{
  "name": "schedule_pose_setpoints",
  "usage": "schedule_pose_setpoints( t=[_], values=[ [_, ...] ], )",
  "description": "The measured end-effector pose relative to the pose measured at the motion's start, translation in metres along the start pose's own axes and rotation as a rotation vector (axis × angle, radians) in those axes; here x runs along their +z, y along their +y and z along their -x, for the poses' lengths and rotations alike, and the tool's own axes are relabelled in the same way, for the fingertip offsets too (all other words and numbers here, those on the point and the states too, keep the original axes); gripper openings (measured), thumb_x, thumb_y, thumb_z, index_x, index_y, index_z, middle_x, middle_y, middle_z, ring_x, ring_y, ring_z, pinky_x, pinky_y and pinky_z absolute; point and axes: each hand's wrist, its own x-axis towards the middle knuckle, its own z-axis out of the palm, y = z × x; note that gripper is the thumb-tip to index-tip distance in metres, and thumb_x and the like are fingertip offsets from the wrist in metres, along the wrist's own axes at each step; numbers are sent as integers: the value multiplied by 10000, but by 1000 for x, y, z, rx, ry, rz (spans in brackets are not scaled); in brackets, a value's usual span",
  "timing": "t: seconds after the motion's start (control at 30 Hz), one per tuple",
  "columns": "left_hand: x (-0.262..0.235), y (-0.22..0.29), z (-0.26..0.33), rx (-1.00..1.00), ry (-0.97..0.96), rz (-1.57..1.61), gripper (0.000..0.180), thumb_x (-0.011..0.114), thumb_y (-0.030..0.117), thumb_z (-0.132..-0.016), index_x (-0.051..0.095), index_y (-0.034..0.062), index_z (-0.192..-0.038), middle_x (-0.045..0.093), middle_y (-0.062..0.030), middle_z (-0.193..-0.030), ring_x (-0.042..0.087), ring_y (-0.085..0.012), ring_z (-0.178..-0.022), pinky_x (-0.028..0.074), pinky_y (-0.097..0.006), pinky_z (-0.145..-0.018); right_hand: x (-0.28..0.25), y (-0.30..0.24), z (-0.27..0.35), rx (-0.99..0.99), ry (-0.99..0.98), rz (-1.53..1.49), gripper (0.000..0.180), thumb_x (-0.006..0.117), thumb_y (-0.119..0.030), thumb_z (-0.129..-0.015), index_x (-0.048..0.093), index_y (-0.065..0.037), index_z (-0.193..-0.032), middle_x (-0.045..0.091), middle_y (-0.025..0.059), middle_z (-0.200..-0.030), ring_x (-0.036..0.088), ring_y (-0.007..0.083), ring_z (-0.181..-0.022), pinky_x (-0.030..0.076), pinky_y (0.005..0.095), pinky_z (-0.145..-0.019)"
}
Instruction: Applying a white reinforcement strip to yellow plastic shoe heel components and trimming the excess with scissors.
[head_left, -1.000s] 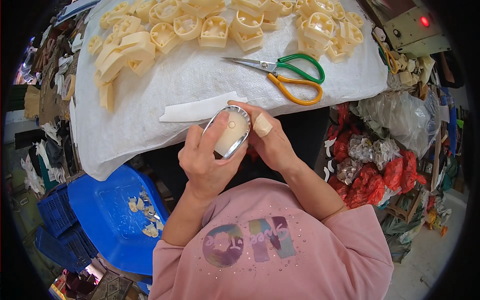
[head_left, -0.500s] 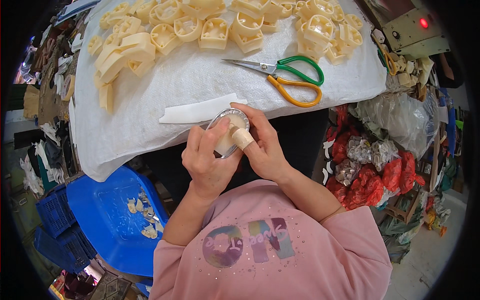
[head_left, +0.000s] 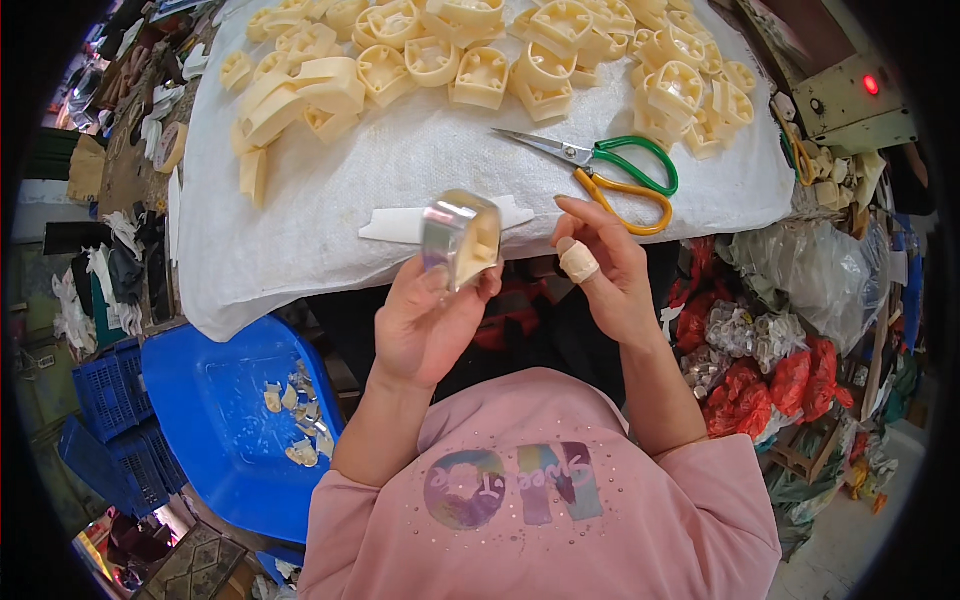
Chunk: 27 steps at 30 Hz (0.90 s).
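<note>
My left hand (head_left: 430, 320) grips a cream plastic part wrapped in shiny clear film (head_left: 462, 238), held up just in front of the table's near edge. My right hand (head_left: 605, 270) is beside it, a little apart, fingers spread and holding nothing; a tan bandage wraps one finger. Green and orange scissors (head_left: 610, 170) lie on the white cloth (head_left: 330, 230) just beyond my right hand. A white strip (head_left: 400, 225) lies on the cloth behind the held part. A heap of cream plastic parts (head_left: 480, 50) fills the far side of the table.
A blue plastic tub (head_left: 220, 400) holding a few cream scraps sits low at my left, with blue crates (head_left: 100, 400) beside it. Red and clear plastic bags (head_left: 770, 360) pile up at my right. A grey machine with a red light (head_left: 860, 95) stands at the far right.
My right hand has come off the wrapped part and moved right. My left hand has turned the part so its open side faces right.
</note>
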Motion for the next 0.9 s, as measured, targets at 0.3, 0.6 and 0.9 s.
schedule_pose_setpoints(
  t=[0.3, 0.6, 0.9],
  values=[
    [-9, 13, 6, -57, -129, 197, 651, 626, 189, -807, 323, 84, -1374, 406, -238, -1261, 399, -386, -1190, 336, -430, -1021, -48, -12, -17, -248, 165, 1023, 433, 544, 83, -715, 557, -24, -1134, 569, 157, -983, 539, 307, -944, 456, 378, -782],
    [-5, 17, 4, -7, -92, 34, 806, 733, 65, -702, 299, 85, -1381, 410, -211, -1283, 454, -382, -1173, 411, -388, -983, -67, -9, -34, -161, -43, 1285, 585, 549, 104, -657, 532, -90, -1209, 521, 157, -1019, 503, 325, -977, 469, 389, -796],
    [-1, 25, 4, 208, 68, -607, 769, 819, 116, -654, 384, 16, -1281, 499, -152, -1218, 515, -211, -1117, 425, -327, -945, -56, -47, 30, 196, -150, 552, 626, 728, -239, -731, 470, -72, -1277, 488, 98, -908, 511, 225, -814, 435, 331, -716]
  ],
)
